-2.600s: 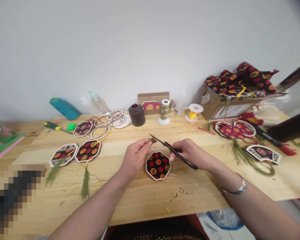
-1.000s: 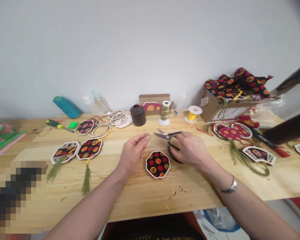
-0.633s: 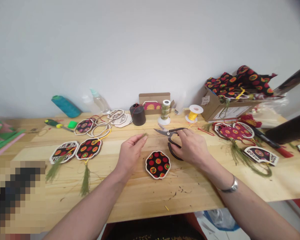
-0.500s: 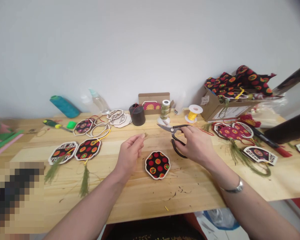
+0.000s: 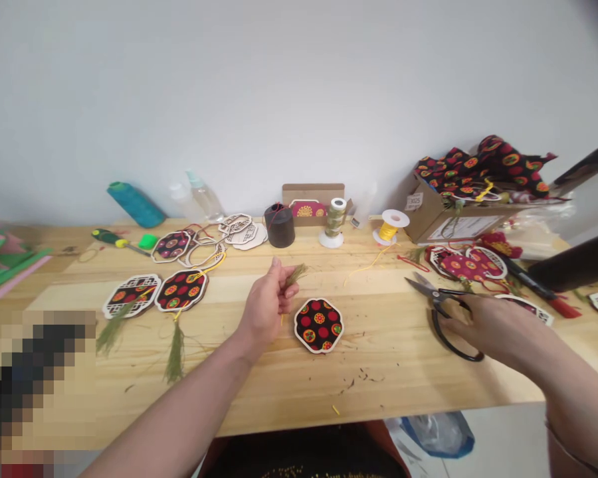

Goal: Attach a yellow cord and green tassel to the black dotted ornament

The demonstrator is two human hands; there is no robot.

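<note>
My left hand [image 5: 268,304] is closed in a pinch on a small tuft of green thread [image 5: 296,273], held just above the wooden table [image 5: 379,358]. Right of that hand lies a black fabric-covered ornament [image 5: 319,324] with red and yellow dots. Far to the right, my right hand [image 5: 498,328] rests on black scissors [image 5: 443,312] that lie low on the table, blades pointing left. Motion smears its fingers, which look curled over the handles.
Finished ornaments with green tassels [image 5: 154,295] lie at the left, more [image 5: 466,262] at the right. Along the wall stand a teal spool [image 5: 134,204], a black spool [image 5: 280,226], a green thread spool [image 5: 335,222], a yellow cord spool [image 5: 389,227] and a cardboard box of patterned fabric [image 5: 458,199].
My right hand has carried the scissors from beside the ornament far to the right and down to the table. The left hand kept its pinch, with more green tuft now showing.
</note>
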